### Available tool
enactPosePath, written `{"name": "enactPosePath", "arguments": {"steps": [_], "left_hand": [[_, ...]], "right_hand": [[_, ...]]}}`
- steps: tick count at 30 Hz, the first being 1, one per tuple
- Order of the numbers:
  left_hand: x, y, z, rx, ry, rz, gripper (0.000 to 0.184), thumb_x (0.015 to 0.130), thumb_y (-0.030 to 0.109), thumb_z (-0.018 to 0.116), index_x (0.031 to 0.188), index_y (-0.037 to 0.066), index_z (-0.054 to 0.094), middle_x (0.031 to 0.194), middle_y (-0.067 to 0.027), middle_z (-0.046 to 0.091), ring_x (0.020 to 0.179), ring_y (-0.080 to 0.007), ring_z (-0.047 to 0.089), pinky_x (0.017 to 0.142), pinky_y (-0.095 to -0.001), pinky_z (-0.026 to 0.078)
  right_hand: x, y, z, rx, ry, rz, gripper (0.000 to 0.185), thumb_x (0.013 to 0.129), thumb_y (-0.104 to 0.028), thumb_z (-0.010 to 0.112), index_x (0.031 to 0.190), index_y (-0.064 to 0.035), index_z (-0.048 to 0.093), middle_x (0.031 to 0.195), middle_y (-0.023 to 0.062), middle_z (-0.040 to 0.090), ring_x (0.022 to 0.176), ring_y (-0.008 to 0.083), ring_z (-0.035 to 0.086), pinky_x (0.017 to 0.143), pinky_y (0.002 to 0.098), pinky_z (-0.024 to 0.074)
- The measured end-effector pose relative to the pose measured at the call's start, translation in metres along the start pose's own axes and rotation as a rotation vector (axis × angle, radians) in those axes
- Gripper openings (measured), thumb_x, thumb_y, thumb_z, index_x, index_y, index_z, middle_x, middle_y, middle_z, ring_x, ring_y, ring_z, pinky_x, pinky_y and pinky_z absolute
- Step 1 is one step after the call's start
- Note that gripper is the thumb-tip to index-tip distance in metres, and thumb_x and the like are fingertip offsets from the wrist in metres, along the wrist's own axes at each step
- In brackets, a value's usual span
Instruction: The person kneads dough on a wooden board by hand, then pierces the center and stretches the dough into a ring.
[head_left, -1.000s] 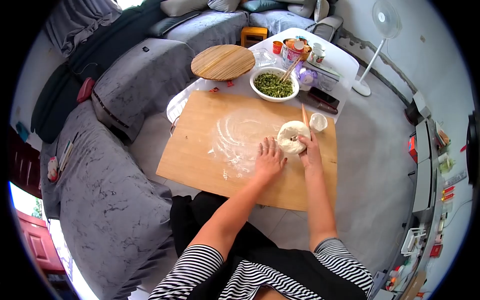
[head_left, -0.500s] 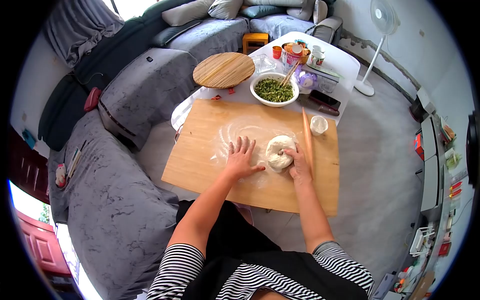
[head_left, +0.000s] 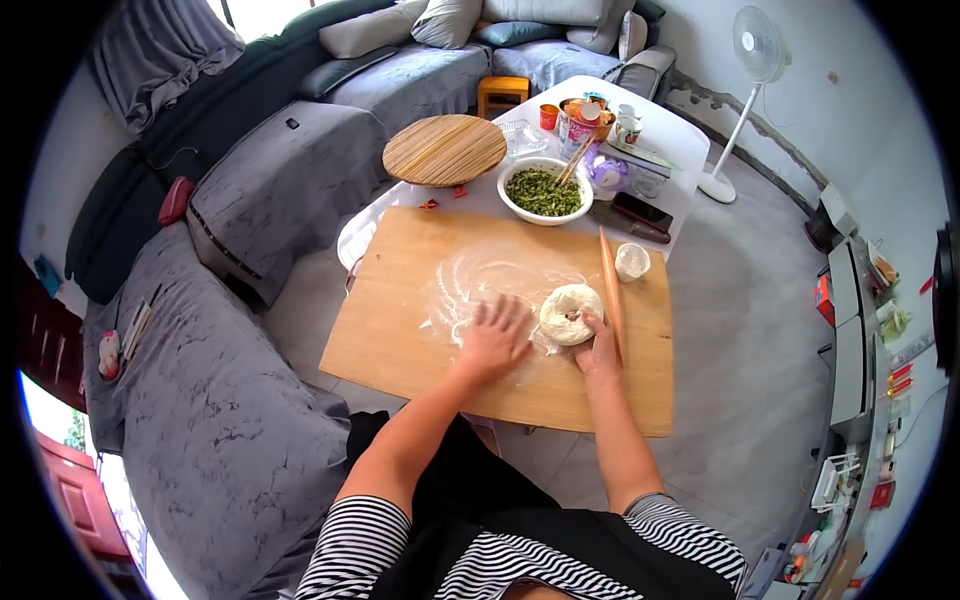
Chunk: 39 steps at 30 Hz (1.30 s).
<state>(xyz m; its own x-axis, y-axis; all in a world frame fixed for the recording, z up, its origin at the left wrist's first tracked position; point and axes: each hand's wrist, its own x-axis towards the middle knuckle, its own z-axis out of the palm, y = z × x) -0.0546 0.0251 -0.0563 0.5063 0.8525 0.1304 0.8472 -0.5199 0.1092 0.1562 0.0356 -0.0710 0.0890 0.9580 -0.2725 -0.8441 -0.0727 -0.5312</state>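
A thick ring of pale dough (head_left: pixel 563 326) is at the right of the floured patch on the wooden board (head_left: pixel 400 300). My right hand (head_left: pixel 598 352) grips its lower right edge, with a hole showing in the middle of the dough. Whether the dough rests fully on the board or is partly lifted, I cannot tell. My left hand (head_left: pixel 493 340) is spread over the flour just left of the dough, palm down, fingers slightly blurred and empty. Beside the dough on its right lies a wooden rolling pin (head_left: pixel 612 295), with a small cup of flour (head_left: pixel 632 261) beyond it.
Behind the board, the white table (head_left: pixel 690 150) carries a bowl of chopped green filling (head_left: pixel 545 191) with chopsticks, a round woven lid (head_left: pixel 444 151), a phone (head_left: pixel 642 210) and several containers. A grey sofa (head_left: pixel 220 400) stands at left, a fan (head_left: pixel 757 45) at back right.
My left hand has slid slightly right and towards me over the flour. My right hand has shifted the dough a little right, and its hole shows more. The view has tilted slightly.
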Motion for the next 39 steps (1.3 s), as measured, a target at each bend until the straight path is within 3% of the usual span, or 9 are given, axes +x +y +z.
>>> {"name": "enactPosePath", "arguments": {"steps": [6,9,10,12,15,18,23,27,39], "left_hand": [[0.012,-0.004,0.019,0.028,0.106,-0.25,0.055,0.096,0.036,0.034,0.142,0.007,0.03,0.149,-0.0174,0.024,0.139,-0.0327,0.018,0.113,-0.0448,0.011],[0.015,0.001,0.019,-0.843,0.336,-0.326,0.048,0.094,0.022,0.048,0.135,0.0,0.039,0.132,-0.0201,0.048,0.124,-0.0313,0.044,0.105,-0.0364,0.033],[0.02,0.0,0.023,-0.844,0.331,-0.326,0.048,0.094,0.022,0.048,0.135,0.0,0.039,0.132,-0.0201,0.048,0.124,-0.0313,0.044,0.105,-0.0364,0.033],[0.028,-0.003,0.021,-1.563,0.325,-0.329,0.048,0.092,0.024,0.056,0.131,-0.001,0.043,0.122,-0.0143,0.055,0.114,-0.0234,0.052,0.098,-0.0338,0.039],[0.024,0.002,-0.009,-1.765,0.067,-0.327,0.049,0.085,0.019,0.067,0.126,-0.002,0.048,0.113,-0.0085,0.059,0.106,-0.0169,0.056,0.091,-0.0306,0.044],[0.022,0.0,-0.018,-1.898,0.113,-0.38,0.05,0.078,0.012,0.073,0.121,-0.001,0.05,0.109,-0.0056,0.061,0.099,-0.0158,0.058,0.085,-0.0286,0.047],[0.021,0.002,-0.041,-1.215,0.154,-0.492,0.035,0.065,0.006,0.076,0.098,0.003,0.062,0.091,-0.0093,0.065,0.084,-0.0162,0.062,0.074,-0.0304,0.049],[0.023,0.001,-0.039,-1.118,0.179,-0.36,0.039,0.063,0.008,0.079,0.098,0.003,0.061,0.091,-0.0093,0.065,0.086,-0.0178,0.061,0.076,-0.0322,0.049],[0.016,-0.003,-0.016,-0.927,0.224,-0.356,0.029,0.072,0.006,0.07,0.099,0.004,0.058,0.092,-0.0181,0.064,0.088,-0.03,0.063,0.074,-0.0378,0.049]], "right_hand": [[-0.001,0.008,0.01,-0.063,-0.105,-0.015,0.042,0.075,0.005,0.058,0.116,-0.0008,0.051,0.101,0.0132,0.06,0.09,0.0251,0.061,0.083,0.0414,0.0529],[-0.007,0.012,0.016,0.004,-0.082,0.039,0.044,0.074,0.004,0.06,0.116,-0.0014,0.052,0.103,0.0119,0.061,0.094,0.0248,0.06,0.085,0.0415,0.0522],[-0.007,0.015,0.016,0.013,-0.11,0.063,0.045,0.074,0.002,0.061,0.117,-0.0017,0.051,0.104,0.0112,0.06,0.095,0.0243,0.06,0.087,0.0406,0.0513],[-0.009,0.022,0.018,0.018,-0.141,0.093,0.046,0.073,0.001,0.062,0.118,-0.0021,0.051,0.105,0.0104,0.06,0.097,0.0237,0.059,0.089,0.0397,0.0504],[-0.013,0.026,0.03,-0.069,-0.31,0.11,0.05,0.073,-0.001,0.065,0.12,-0.0031,0.05,0.11,0.0086,0.059,0.103,0.0213,0.056,0.093,0.0342,0.0464],[-0.015,0.015,0.048,-0.283,-0.426,0.087,0.053,0.072,-0.002,0.069,0.121,-0.0032,0.049,0.113,0.0083,0.057,0.106,0.0202,0.055,0.093,0.0331,0.0454],[-0.01,-0.01,0.057,-0.894,-0.502,0.146,0.055,0.07,-0.005,0.076,0.119,-0.0025,0.051,0.109,0.0045,0.058,0.101,0.0155,0.055,0.09,0.0291,0.0445],[-0.009,-0.017,0.063,-1.028,-0.581,0.147,0.043,0.068,0.002,0.071,0.109,-0.0015,0.06,0.102,0.0048,0.062,0.093,0.014,0.059,0.081,0.0275,0.0486],[-0.005,-0.002,0.028,-0.766,-0.45,0.145,0.043,0.069,0.0,0.071,0.11,-0.0021,0.056,0.098,0.0061,0.063,0.092,0.0154,0.06,0.082,0.0284,0.0471]]}}
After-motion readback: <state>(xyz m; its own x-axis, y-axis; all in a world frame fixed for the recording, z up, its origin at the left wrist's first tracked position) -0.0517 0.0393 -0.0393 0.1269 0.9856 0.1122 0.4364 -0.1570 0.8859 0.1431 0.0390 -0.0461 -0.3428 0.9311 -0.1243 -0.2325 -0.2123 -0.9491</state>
